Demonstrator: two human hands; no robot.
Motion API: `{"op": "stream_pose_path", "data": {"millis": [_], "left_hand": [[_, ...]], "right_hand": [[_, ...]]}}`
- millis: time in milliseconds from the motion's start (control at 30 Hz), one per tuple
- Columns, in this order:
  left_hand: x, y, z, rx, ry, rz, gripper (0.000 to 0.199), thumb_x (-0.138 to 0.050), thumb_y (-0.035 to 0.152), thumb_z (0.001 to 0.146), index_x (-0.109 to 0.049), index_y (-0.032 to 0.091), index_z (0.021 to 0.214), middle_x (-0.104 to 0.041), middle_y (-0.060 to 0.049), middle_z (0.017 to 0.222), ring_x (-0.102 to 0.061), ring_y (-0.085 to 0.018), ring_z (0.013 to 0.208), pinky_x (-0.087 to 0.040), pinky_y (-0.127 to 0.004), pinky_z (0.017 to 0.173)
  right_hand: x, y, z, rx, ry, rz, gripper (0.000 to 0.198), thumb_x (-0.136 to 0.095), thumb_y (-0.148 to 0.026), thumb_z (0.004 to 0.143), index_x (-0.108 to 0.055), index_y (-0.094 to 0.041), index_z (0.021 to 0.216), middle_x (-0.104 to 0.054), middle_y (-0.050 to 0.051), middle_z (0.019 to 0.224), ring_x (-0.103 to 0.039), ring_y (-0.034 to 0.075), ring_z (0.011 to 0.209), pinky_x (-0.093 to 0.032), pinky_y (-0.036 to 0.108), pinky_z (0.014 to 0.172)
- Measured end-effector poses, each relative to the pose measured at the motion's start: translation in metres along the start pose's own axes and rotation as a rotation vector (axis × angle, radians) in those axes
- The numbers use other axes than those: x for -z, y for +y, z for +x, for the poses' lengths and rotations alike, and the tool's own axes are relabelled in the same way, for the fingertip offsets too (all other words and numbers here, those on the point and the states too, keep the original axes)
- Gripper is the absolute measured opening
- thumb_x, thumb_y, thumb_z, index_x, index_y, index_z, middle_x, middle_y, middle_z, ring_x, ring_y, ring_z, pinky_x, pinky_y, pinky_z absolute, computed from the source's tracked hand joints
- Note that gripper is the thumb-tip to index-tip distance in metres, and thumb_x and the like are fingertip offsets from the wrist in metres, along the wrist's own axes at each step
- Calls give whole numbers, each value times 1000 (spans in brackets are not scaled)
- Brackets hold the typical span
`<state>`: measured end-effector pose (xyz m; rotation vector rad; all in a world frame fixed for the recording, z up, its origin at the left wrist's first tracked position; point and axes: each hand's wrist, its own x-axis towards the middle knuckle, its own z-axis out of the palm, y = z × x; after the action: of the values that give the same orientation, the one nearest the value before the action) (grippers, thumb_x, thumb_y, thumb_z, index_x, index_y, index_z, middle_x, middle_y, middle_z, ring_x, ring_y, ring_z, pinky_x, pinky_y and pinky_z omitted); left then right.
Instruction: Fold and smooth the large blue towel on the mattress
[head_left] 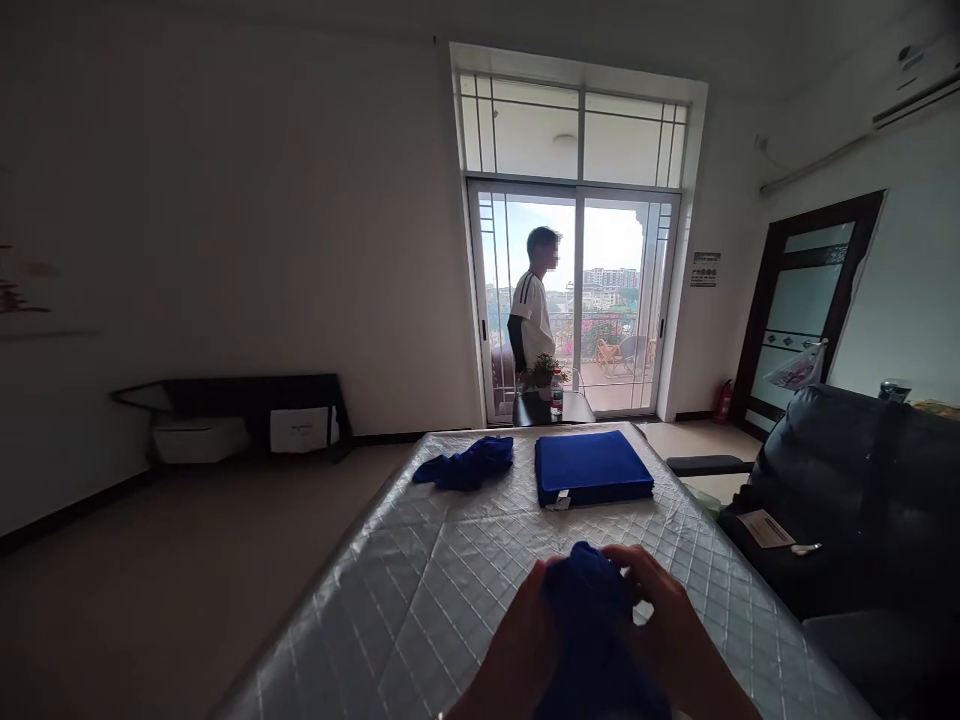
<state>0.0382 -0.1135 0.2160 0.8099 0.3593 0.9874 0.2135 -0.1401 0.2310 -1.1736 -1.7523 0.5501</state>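
A bunched blue cloth (589, 630) hangs between my two hands at the near end of the table, its lower part running off the bottom of the view. From the left, my left hand (525, 620) grips it, the fingers mostly hidden behind the fabric. On the other side my right hand (660, 605) is closed on it with bent fingers, a small gap showing under the thumb side. Farther up the table lies a crumpled blue cloth (469, 464). Beside it, to the right, sits a neat stack of folded blue cloth (592, 465) with a white tag at its front edge.
The table has a silver quilted cover (405, 560). A black leather armchair (870, 490) stands close on the right. Beyond the far edge are a chair with a bottle (556, 393) and a person (534, 305) by the glass doors. A low black bench (247, 415) lines the left wall.
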Motion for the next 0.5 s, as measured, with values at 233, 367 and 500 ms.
{"op": "stream_pose_path", "data": {"millis": [233,367,500], "left_hand": [[14,-7,-9,-102,-39,262,50,-92,45,66,-69,26,107,-73,-4,100,-68,-20,89,-48,-29,77],[9,2,-18,-80,40,352,45,-89,44,69,-73,23,106,-75,-5,98,-67,-22,92,-48,-31,81],[3,8,-22,-77,155,511,46,-86,53,70,-77,20,100,-75,-6,95,-66,-26,94,-49,-33,83]], "right_hand": [[2,23,-1,-180,83,280,15,-67,-37,84,-61,-24,89,-68,-2,76,-63,16,70,-50,27,64],[9,27,-4,-217,150,312,33,-67,-57,85,-61,-24,84,-66,-1,76,-62,17,70,-50,28,64],[10,28,-10,-243,142,290,38,-65,-64,85,-61,-26,89,-65,-2,78,-61,17,72,-49,28,63]]}}
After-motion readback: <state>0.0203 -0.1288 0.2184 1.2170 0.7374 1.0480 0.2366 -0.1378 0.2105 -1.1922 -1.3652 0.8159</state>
